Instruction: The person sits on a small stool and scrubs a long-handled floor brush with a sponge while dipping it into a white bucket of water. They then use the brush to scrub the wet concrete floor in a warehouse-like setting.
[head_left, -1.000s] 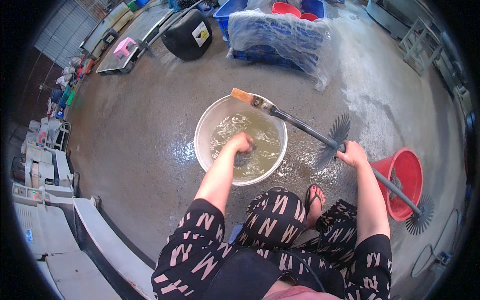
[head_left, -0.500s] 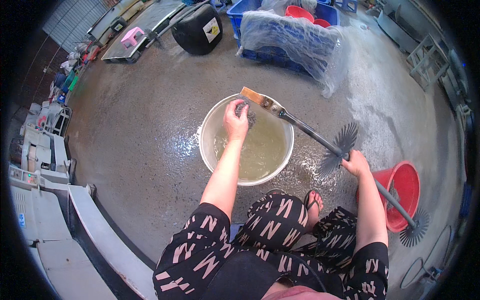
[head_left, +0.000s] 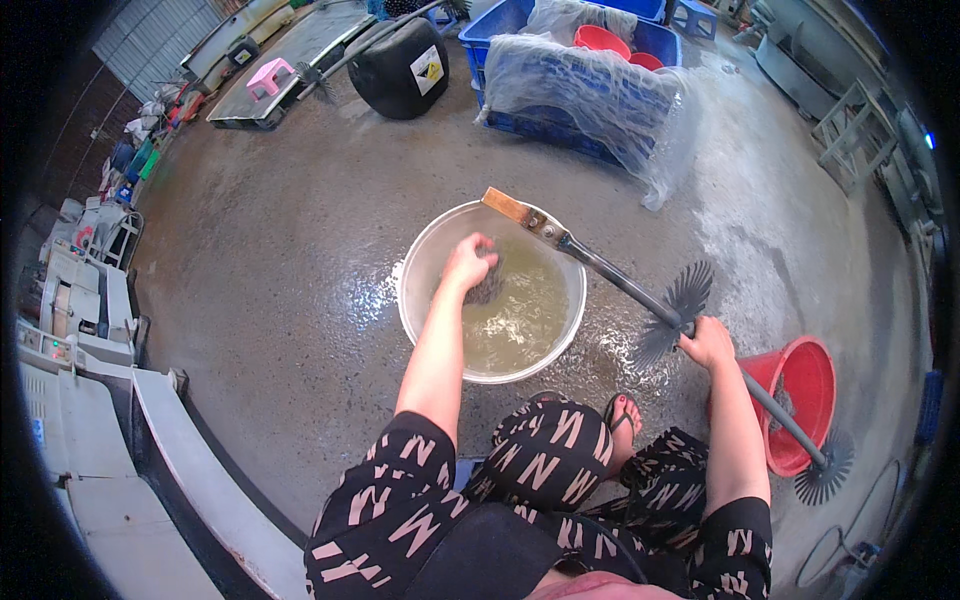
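Note:
My left hand (head_left: 467, 264) is closed on a dark, mesh-like scouring pad (head_left: 486, 287), slightly blurred, just above or at the surface of cloudy water. A round white tub (head_left: 408, 325) contains that water and stands in front of my knees. In my right hand (head_left: 709, 343) is a long dark metal rod (head_left: 622, 281), fingers wrapped round its shaft beside a spiky grey disc (head_left: 690, 290). The rod slants across the tub's far right side, its flat copper-coloured end (head_left: 508, 205) over the far rim. Another spiky disc (head_left: 826, 470) sits at its lower end.
A red bucket (head_left: 822, 385) stands at my right, under the rod's lower part. Farther off are a black jerrycan (head_left: 400, 75) and a blue crate (head_left: 560, 105) draped with clear plastic sheeting. Pale machinery (head_left: 100, 440) lines the left. The concrete floor (head_left: 260, 260) is wet.
My left hand has moved down and nearer from beside the rod's copper end to the water, with the scouring pad in it. The rod and my right hand have shifted slightly.

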